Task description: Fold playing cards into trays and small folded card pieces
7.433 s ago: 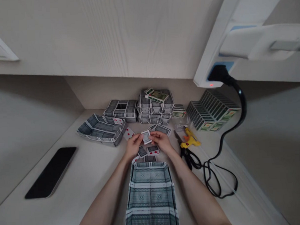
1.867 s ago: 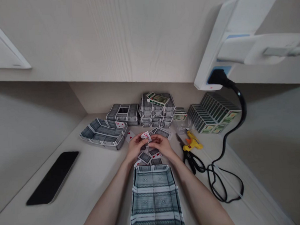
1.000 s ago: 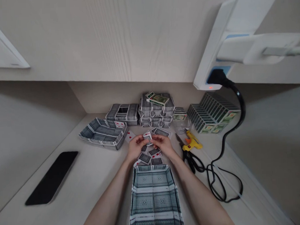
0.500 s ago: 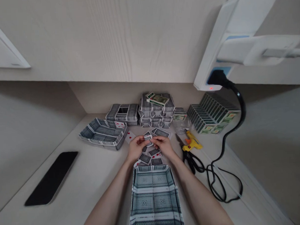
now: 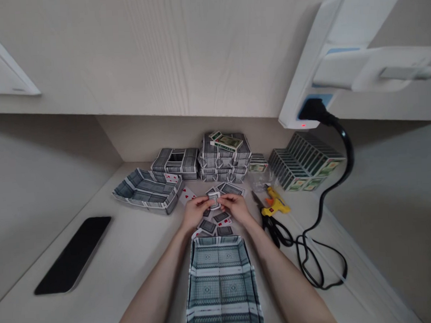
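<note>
Between my two hands is a small playing card (image 5: 214, 200), its patterned back facing me. My left hand (image 5: 196, 212) pinches its left edge, and my right hand (image 5: 235, 208) grips the right edge. Loose cards, some cut small, lie on the desk beneath and around my fingers, such as a face-down card (image 5: 207, 226). Nearer to me, between my forearms, stands a long open tray (image 5: 221, 290) built from playing cards. A card with red hearts (image 5: 187, 195) lies just beyond my left hand.
At the left are a black phone (image 5: 75, 253) and another card-built tray (image 5: 145, 190). Card-built boxes (image 5: 224, 156) stand along the back wall. To the right lie black-handled scissors (image 5: 275, 230), a yellow glue gun (image 5: 276, 202), a black cable (image 5: 323, 209) and stacked card packs (image 5: 306, 162).
The card between my fingers has tilted, so more of its back shows. My right fingers have shifted slightly along its edge. The view has moved a little.
</note>
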`<action>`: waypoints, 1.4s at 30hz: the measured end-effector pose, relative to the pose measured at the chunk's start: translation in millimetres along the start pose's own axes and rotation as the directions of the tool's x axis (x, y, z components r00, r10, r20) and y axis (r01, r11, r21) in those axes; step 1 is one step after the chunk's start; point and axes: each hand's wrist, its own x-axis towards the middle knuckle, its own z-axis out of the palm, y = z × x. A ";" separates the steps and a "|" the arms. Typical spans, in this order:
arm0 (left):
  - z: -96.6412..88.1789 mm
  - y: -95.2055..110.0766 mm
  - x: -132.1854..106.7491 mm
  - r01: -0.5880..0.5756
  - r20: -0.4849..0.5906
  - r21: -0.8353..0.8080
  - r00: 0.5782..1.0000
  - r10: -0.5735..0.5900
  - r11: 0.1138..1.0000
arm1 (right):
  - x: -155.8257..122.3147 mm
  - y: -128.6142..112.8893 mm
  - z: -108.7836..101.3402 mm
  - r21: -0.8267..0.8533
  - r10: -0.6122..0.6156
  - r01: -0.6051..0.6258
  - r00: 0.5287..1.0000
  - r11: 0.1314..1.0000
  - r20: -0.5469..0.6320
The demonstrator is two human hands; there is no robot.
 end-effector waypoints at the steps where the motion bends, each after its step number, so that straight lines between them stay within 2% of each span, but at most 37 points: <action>1: -0.9 0.5 0.2 0.007 0.019 -0.005 1.000 -0.007 1.000 | 0.0 -0.1 0.1 0.006 0.001 -0.001 1.000 1.000 -0.001; 10: -5.1 -4.0 4.2 -0.004 0.113 0.015 0.994 0.003 1.000 | -1.1 -2.3 0.7 -0.008 0.005 -0.005 1.000 1.000 -0.004; 19: -1.2 1.2 0.5 0.037 0.057 -0.014 0.998 -0.036 0.999 | 0.6 1.9 -1.1 -0.015 0.012 -0.012 1.000 1.000 0.007; 25: 1.8 2.6 -0.9 0.053 0.007 -0.014 0.999 -0.053 0.998 | 1.4 3.2 -0.4 -0.062 -0.014 0.012 0.999 0.998 -0.029; 31: 1.7 5.0 -2.3 0.024 0.036 0.017 0.999 -0.025 1.000 | 2.6 2.0 -0.8 -0.058 0.003 -0.005 1.000 0.998 -0.031; 42: 2.1 0.6 -1.3 0.008 0.029 0.038 1.000 -0.009 0.999 | 2.5 1.6 -1.2 -0.054 -0.001 0.001 1.000 0.999 -0.012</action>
